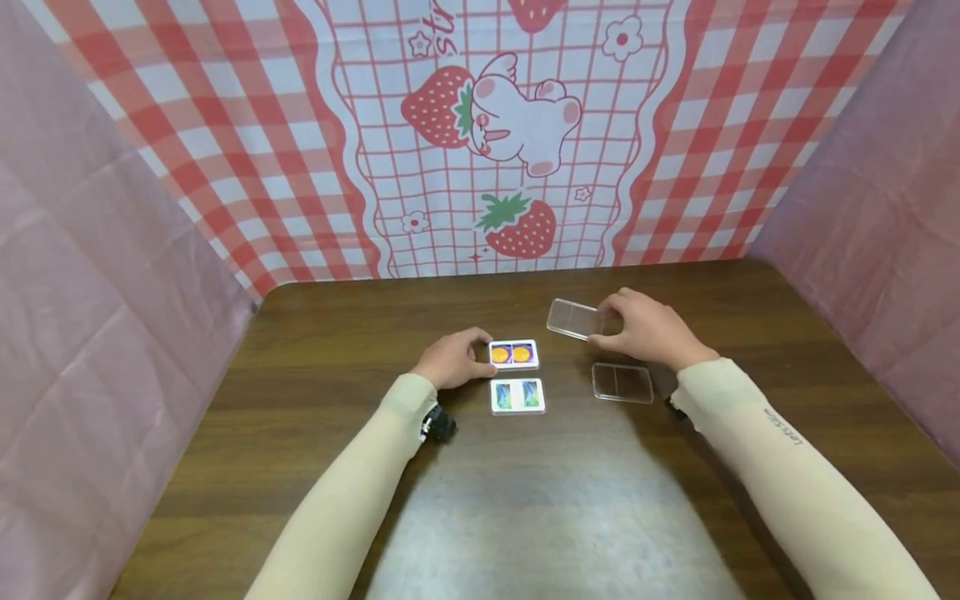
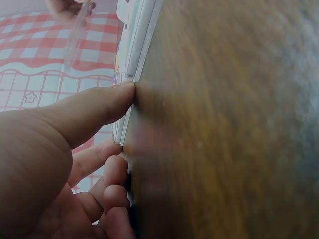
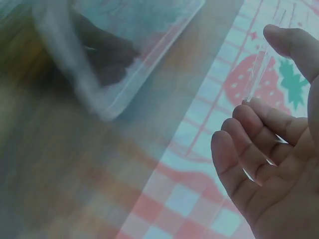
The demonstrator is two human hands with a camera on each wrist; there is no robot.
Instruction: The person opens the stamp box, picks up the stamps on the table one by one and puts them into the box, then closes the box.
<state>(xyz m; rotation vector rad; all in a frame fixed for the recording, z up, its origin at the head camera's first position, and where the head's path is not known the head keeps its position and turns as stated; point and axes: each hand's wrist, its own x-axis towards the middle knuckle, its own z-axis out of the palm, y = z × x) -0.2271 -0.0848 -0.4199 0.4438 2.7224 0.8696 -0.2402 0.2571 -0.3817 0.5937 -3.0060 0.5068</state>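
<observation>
My left hand [image 1: 448, 360] holds a flat rectangular case [image 1: 514, 355] at its left end, thumb and index finger at its edges. Two orange-and-purple pictures show on this case. Just in front of it lies a similar case [image 1: 517, 397] with two green-and-blue pictures. Raised above the table, a clear plastic cover [image 1: 573, 318] is pinched at its right end by my right hand [image 1: 651, 329]. The right wrist view shows this cover [image 3: 256, 74] edge-on between thumb and fingertips. A second clear plastic cover [image 1: 622, 382] lies below the right hand, blurred in the right wrist view.
The brown wooden table [image 1: 510, 517] ends at a strawberry-patterned cloth [image 1: 480, 167] behind. Pink cloth [image 1: 112, 275] hangs on both sides. Small black devices are strapped at both wrists.
</observation>
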